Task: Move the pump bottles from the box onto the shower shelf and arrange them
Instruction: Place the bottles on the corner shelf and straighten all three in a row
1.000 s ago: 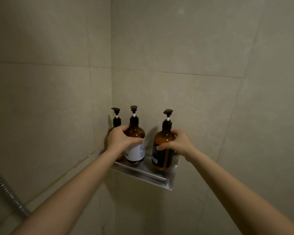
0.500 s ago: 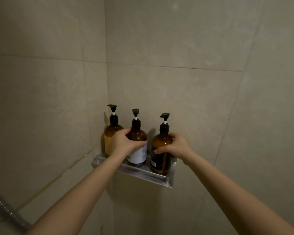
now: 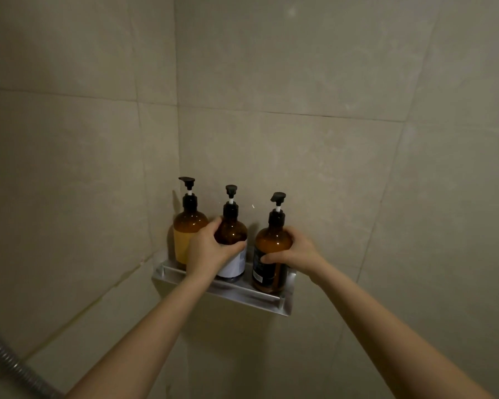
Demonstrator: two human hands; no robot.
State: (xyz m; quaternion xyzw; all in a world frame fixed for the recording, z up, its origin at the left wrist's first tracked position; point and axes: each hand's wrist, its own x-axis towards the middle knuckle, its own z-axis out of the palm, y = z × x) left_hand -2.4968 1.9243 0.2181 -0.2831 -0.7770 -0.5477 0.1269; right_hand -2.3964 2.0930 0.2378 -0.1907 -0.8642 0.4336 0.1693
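Three pump bottles stand on the shower shelf point(image 3: 254, 298); left hand point(image 3: 211, 251) clasps the middle bottle point(image 3: 231, 246), right hand point(image 3: 293, 251) the right bottle point(image 3: 271, 254) (a careless twist could tip one off the shelf).

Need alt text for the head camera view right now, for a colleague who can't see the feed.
Two bare hands grip amber pump bottles standing on a metal shower shelf in a tiled corner: the left hand holds the middle bottle, the right hand the right bottle. A third, yellow-labelled bottle stands untouched at the left.
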